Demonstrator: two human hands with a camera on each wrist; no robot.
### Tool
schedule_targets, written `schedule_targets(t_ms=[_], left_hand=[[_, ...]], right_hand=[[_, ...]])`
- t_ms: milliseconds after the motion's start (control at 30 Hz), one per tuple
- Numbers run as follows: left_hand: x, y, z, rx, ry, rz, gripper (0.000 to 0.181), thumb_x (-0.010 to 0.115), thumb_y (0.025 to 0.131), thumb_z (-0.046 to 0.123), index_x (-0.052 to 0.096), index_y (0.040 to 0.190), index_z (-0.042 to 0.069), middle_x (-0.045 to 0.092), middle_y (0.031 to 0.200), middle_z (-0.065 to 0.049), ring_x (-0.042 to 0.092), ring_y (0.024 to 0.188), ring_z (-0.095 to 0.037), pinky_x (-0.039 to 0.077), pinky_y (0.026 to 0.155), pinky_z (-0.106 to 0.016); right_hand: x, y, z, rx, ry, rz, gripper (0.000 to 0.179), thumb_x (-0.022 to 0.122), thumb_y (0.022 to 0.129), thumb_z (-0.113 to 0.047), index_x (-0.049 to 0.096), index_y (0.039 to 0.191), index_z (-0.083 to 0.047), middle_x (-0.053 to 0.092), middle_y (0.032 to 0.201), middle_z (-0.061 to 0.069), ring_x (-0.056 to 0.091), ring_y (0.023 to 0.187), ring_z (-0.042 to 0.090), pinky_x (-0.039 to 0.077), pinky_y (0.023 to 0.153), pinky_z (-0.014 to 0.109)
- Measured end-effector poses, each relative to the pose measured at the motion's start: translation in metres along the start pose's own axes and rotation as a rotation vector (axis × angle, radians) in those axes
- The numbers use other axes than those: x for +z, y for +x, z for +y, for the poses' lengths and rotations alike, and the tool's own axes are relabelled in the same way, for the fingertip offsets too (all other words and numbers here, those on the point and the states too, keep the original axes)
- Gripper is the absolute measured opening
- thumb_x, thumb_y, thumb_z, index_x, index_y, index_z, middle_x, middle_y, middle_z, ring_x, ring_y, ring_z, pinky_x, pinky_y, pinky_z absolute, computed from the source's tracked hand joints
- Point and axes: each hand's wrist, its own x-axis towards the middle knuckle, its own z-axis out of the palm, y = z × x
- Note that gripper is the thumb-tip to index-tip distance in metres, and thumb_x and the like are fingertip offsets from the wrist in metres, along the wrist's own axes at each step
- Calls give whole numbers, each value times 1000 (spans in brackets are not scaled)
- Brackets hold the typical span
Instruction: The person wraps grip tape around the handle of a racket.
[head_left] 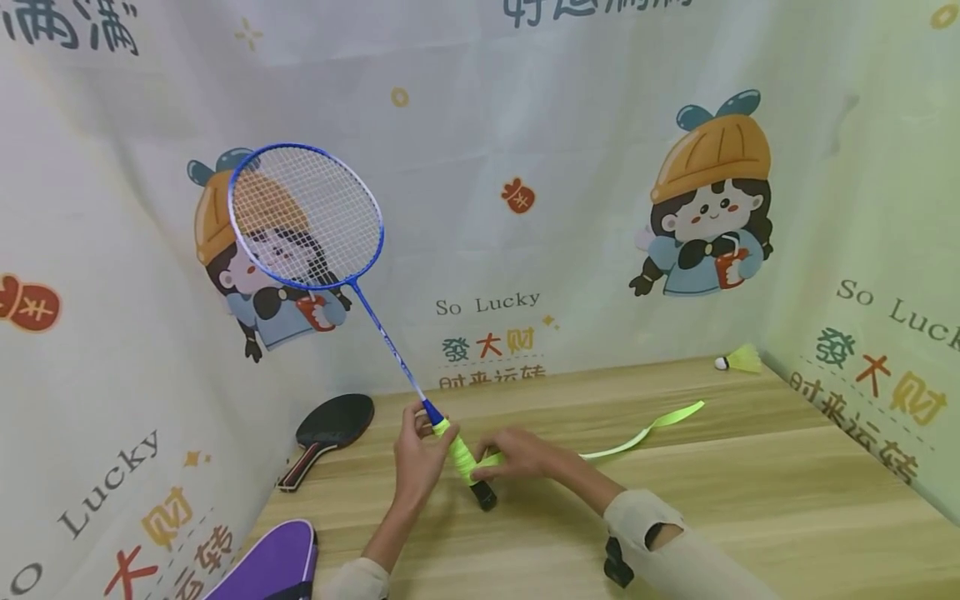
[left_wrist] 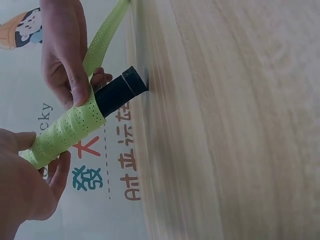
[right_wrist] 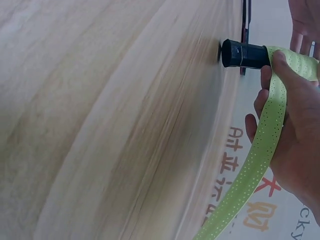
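A blue and white badminton racket (head_left: pixel 390 346) is tilted with its head up and to the left. My left hand (head_left: pixel 422 454) grips the upper part of its handle, where lime-green perforated grip tape (left_wrist: pixel 67 131) is wound round. Lower down, my right hand (head_left: pixel 517 454) pinches the tape against the handle, the thumb pressing on the last turn. Below that turn the black butt end (left_wrist: pixel 120 90) shows bare, close over the table. From my right hand the loose tape (right_wrist: pixel 255 160) trails off to the right across the table in the head view.
On the wooden table (head_left: pixel 720 483), a black table tennis bat (head_left: pixel 336 421) lies at the left, with a purple case (head_left: pixel 273 558) nearer me. A yellow shuttlecock (head_left: pixel 741 360) lies at the back right. A small black object (head_left: pixel 618 565) sits beside my right sleeve. Printed cloth walls surround the table.
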Motion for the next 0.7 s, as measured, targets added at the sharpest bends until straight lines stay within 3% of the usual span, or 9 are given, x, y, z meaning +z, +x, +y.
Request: schedule_targets(t_ms=[133,300,567,700], left_hand=[[-1,0,0,41,-12,16,53,83,87,2,58,133,4,75,110,-19,72,99,-35,53,96,-56],[-1,0,0,44,-55,-7,53,81,88,0,60,136,4,75,112,-19,73,100,-35,56,95,-54],[-3,-4,3,-38,-115,-55,58,75,93,-1,52,147,1,67,123,-24,71,107,-36,58,84,-23],[-3,-3,3,-36,-71,-69,53,72,96,2,52,146,2,68,125,-23,69,113,-35,57,97,-38]], right_hand=[[0,-2,2,-10,9,1,21,76,96,-33,76,108,-15,78,102,-5,72,107,17,56,97,31],[-4,-7,7,-48,33,-9,22,75,97,-24,77,115,-11,79,98,-6,73,106,15,55,100,33],[-6,-9,10,-147,35,-43,28,70,101,-17,73,124,-2,78,81,-2,73,89,4,56,96,28],[-6,-6,9,-154,27,-57,29,69,102,-19,71,124,-1,78,79,-3,70,79,0,56,91,26]])
